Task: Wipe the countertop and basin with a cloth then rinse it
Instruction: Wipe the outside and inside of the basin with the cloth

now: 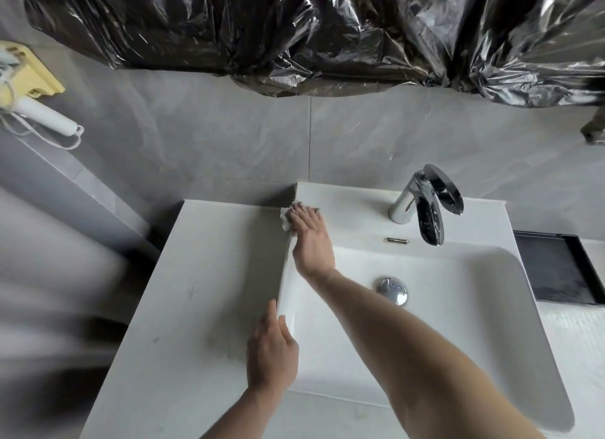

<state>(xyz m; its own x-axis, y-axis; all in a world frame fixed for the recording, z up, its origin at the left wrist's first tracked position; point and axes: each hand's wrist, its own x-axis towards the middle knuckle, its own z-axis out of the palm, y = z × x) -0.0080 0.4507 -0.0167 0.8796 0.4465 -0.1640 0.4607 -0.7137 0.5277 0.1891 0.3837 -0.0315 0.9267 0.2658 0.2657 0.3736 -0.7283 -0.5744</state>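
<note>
My right hand [307, 232] presses the cloth [285, 221] flat-fingered; left hand [271, 347] rests open on the basin [458, 307] rim. Cloth could slip off beneath.

Black plastic sheeting [327, 32] above, wall-hung hair dryer [42, 114] left, black tray [556, 268] right.

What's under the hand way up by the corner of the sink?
A white cloth is under the right hand, pressed on the sink's back corner. Only its edge peeks out; the rest is covered.
</note>
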